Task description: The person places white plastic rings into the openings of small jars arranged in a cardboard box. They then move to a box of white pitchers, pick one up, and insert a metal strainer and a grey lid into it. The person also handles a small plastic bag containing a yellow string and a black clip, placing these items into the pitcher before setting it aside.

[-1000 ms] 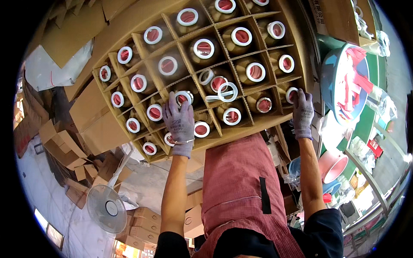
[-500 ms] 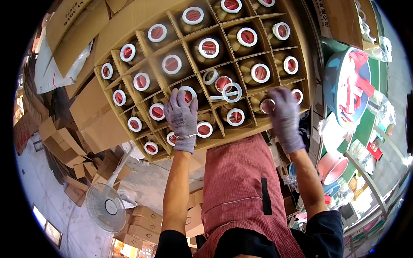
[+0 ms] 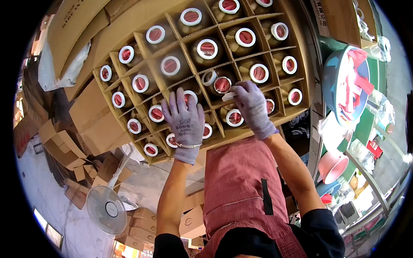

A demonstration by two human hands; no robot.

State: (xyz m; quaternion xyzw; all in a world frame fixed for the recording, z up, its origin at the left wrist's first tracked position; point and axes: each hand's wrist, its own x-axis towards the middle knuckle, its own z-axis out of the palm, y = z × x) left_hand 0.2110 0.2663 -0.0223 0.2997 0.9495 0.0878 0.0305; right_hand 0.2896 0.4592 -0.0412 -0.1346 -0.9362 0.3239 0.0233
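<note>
Jars (image 3: 234, 117): white-rimmed, red inside | left hand (image 3: 186, 122): flat, empty | right hand (image 3: 253, 105): pinching ring (image 3: 229, 95), probably.

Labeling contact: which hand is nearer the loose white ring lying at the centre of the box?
Right. The right hand has its fingertips just below the loose white ring; the left hand lies flat further down-left.

Single head view, steeply downward (fisheye), close over divided carton (image 3: 107, 60)
</note>
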